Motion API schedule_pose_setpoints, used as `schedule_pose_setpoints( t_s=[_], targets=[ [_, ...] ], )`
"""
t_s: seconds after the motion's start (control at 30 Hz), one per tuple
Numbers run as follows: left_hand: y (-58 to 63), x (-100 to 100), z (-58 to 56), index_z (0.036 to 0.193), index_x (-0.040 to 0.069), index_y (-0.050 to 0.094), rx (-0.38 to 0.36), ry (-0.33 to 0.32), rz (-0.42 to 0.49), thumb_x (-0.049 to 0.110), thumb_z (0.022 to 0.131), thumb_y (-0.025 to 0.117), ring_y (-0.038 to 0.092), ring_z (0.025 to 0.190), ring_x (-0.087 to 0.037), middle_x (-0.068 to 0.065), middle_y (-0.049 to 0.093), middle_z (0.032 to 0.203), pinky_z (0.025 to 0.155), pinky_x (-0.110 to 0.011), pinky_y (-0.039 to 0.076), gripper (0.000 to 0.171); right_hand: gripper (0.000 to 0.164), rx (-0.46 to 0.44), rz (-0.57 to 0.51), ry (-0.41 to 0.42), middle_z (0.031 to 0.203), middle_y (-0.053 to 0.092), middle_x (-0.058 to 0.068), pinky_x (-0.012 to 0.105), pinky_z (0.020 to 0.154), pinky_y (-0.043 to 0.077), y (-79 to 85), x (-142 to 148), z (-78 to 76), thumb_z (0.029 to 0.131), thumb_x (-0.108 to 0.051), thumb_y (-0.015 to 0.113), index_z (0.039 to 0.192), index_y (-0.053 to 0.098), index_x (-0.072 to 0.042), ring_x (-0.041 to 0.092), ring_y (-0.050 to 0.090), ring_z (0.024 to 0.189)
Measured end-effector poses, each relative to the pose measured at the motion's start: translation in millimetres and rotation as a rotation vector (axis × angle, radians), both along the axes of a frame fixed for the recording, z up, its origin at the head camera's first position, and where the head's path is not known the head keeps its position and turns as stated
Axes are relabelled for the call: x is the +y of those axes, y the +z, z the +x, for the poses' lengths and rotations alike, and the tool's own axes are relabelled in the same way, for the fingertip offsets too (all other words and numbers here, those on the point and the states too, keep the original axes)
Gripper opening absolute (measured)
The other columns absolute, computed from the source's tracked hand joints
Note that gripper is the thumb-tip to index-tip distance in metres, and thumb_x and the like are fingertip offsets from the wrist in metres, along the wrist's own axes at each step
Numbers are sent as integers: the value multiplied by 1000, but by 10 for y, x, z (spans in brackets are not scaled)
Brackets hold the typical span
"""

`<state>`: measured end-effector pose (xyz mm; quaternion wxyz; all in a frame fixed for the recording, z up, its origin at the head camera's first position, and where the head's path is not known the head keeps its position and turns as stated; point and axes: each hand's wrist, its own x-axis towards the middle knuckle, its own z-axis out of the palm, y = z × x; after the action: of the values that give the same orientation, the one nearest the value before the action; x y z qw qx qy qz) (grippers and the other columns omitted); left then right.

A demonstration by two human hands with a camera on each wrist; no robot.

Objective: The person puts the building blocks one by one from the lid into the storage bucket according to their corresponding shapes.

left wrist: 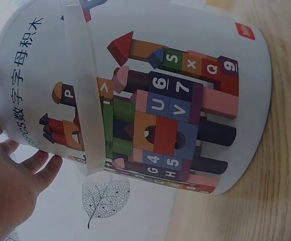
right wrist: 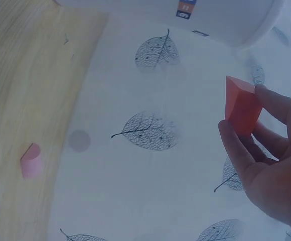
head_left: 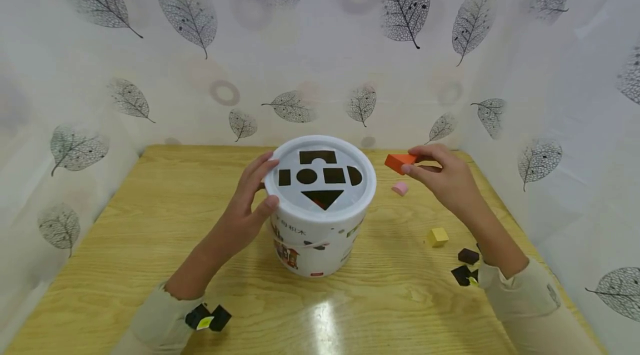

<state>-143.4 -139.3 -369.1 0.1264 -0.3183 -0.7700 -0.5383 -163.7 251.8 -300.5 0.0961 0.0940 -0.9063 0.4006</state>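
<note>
A white bucket (head_left: 315, 244) with printed block pictures stands on the table, its lid (head_left: 320, 177) cut with shaped holes. Against the left side of the lid's rim rests my left hand (head_left: 250, 194), fingers spread and thumb toward the front; the left wrist view shows its fingertips against the bucket's side. To the right of the bucket, my right hand (head_left: 442, 174) pinches an orange-red triangular block (head_left: 398, 163) between thumb and fingers. That block (right wrist: 243, 105) is held up in the air in the right wrist view. Some red shows inside the triangular hole.
On the table (head_left: 200, 177) to the right lie a pink half-round block (head_left: 400, 188), a yellow cube (head_left: 438, 237) and a dark block (head_left: 468, 256) close by the right wrist. A leaf-patterned sheet (head_left: 320, 66) surrounds the table at the back and sides.
</note>
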Motion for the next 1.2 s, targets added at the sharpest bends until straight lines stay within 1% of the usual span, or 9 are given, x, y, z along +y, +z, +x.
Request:
schedule_pose_setpoints(
  t_s=[0.17,0.27,0.37,0.5,0.6,0.67,0.77,1.03,1.2],
  targets=[
    [5,-1,7,158,22,31,-3,3,0,43,106,48,30,145,-21,-1,15,168,109,-24,35,59,45,57,-19,17,123,59,2,8,84,50,166,-146,97,93,-37,73,129,65,-11,19,62,111],
    [9,-1,13,158,22,31,-4,7,-1,43,106,49,30,145,-21,0,15,168,109,-24,35,59,41,86,-30,25,121,59,1,11,83,52,267,-255,174,92,-34,74,126,66,-13,16,66,107],
    [12,-2,16,158,22,31,-5,11,-2,42,106,49,31,145,-22,0,15,168,109,-24,36,59,38,90,-55,44,119,60,0,15,82,55,352,-380,245,92,-32,75,124,67,-14,13,69,102],
    [9,-7,13,158,23,31,-7,10,-3,44,105,48,30,145,-22,-2,15,168,110,-24,36,60,39,51,-112,90,118,60,-2,24,77,59,432,-559,321,90,-34,77,123,68,-17,11,71,100],
    [10,-9,10,158,24,31,-12,8,-3,45,105,48,29,146,-21,-2,15,168,110,-24,35,60,39,70,-143,165,119,61,-3,28,77,60,431,-674,340,89,-29,78,124,68,-16,12,71,100],
    [12,-7,9,158,23,31,-14,7,-4,45,105,48,28,146,-21,-2,15,168,110,-25,35,60,37,105,-146,219,118,62,-4,29,79,60,407,-742,339,89,-25,79,123,69,-14,12,70,100],
    [21,-2,8,158,23,31,-12,5,-4,46,105,48,28,147,-21,-4,15,168,110,-25,35,61,34,157,-129,274,119,63,-2,27,85,59,356,-833,333,88,-19,80,120,70,-9,13,69,100],
    [46,10,16,159,22,31,-18,7,-7,49,105,47,26,148,-22,-1,15,168,111,-27,34,62,30,151,-71,300,115,63,-2,25,86,58,263,-1076,417,87,-21,81,113,70,-11,11,68,97],
    [50,11,20,158,22,31,-25,11,-10,50,104,47,26,148,-22,-1,15,168,111,-29,35,63,32,167,22,277,115,63,-5,30,87,56,215,-1199,486,86,-26,81,114,70,-14,7,65,98]
  ],
)
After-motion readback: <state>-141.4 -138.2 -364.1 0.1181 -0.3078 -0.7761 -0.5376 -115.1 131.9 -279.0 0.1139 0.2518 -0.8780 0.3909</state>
